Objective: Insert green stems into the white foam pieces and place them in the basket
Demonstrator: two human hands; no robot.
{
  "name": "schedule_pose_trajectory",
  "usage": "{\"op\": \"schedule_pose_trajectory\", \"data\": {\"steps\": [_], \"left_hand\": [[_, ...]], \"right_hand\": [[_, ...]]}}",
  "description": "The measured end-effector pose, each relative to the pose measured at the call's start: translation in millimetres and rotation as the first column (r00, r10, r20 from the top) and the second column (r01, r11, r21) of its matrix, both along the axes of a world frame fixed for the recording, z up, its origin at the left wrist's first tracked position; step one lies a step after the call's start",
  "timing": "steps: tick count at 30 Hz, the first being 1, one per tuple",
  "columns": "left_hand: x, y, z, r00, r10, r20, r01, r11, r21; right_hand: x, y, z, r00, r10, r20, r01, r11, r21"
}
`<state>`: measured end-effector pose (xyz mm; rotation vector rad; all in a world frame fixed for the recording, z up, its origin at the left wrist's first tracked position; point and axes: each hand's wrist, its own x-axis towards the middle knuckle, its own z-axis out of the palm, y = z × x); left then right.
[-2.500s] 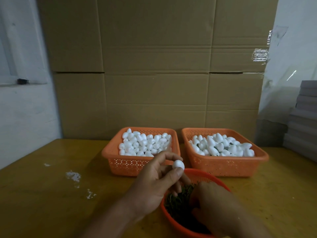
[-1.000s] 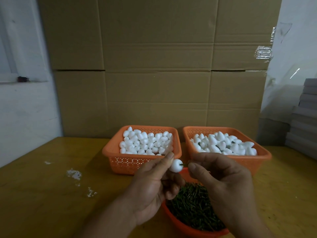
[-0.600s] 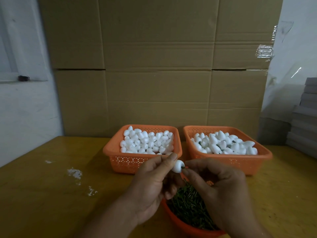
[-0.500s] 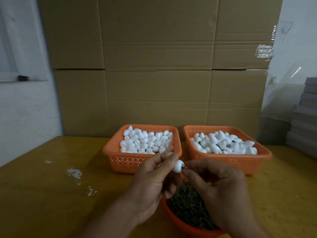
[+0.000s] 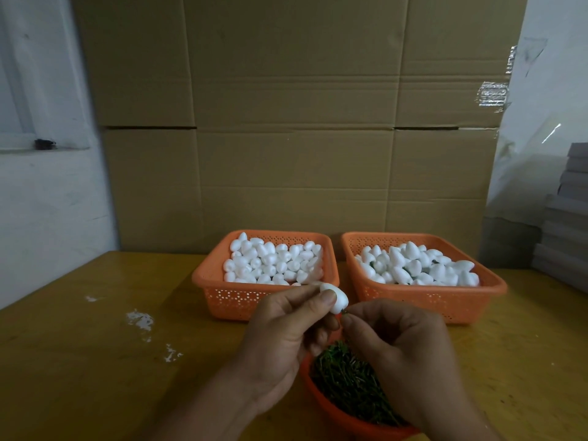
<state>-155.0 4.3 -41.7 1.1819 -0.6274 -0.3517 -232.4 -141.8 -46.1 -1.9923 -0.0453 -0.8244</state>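
My left hand (image 5: 281,342) pinches a white foam piece (image 5: 337,300) between thumb and fingers, in front of the baskets. My right hand (image 5: 401,354) pinches a green stem (image 5: 344,311) whose tip meets the bottom of the foam piece; most of the stem is hidden by my fingers. Below both hands sits a round orange bowl (image 5: 321,405) full of loose green stems (image 5: 346,383). Behind stand two orange baskets: the left basket (image 5: 222,292) holds plain foam pieces, the right basket (image 5: 461,300) holds foam pieces with dark stems showing among them.
The wooden table (image 5: 95,361) carries white crumbs (image 5: 140,319) at the left. A wall of cardboard boxes (image 5: 296,122) stands right behind the baskets. Grey stacked sheets (image 5: 566,224) sit at the far right edge.
My right hand came up out of the stem bowl with a stem and brought it to the foam piece in my left hand. The stem now goes into the foam.
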Motion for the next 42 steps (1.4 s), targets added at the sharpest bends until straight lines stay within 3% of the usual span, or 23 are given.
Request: {"op": "schedule_pose_trajectory", "data": {"steps": [9, 15, 20, 32, 39, 42], "left_hand": [[-0.3, -2.9, -1.6, 0.987, 0.059, 0.153, -0.065, 0.997, 0.038], [-3.3, -4.1, -4.6, 0.917, 0.106, 0.384, -0.155, 0.983, 0.098], [-3.0, -1.9, -2.8, 0.871, 0.120, 0.477, -0.205, 0.970, 0.131], [-3.5, -4.2, -6.1, 0.886, 0.079, 0.458, -0.150, 0.981, 0.121], [-2.1, -5.0, -8.0, 0.917, 0.112, 0.384, -0.160, 0.982, 0.096], [0.1, -6.6, -13.0, 0.933, 0.139, 0.332, -0.176, 0.981, 0.085]], "right_hand": [[-1.5, 7.4, 0.6, 0.994, 0.103, 0.044, -0.108, 0.985, 0.135], [-1.9, 10.1, 0.1, 0.994, 0.099, 0.040, -0.103, 0.988, 0.118], [0.9, 12.9, -2.4, 0.993, 0.092, 0.069, -0.102, 0.983, 0.153], [1.1, 15.7, -3.3, 0.983, 0.137, 0.119, -0.158, 0.967, 0.201], [2.2, 13.8, 1.7, 0.981, 0.191, 0.021, -0.189, 0.940, 0.283], [5.1, 2.3, 9.8, 0.995, 0.102, -0.022, -0.091, 0.947, 0.307]]}}
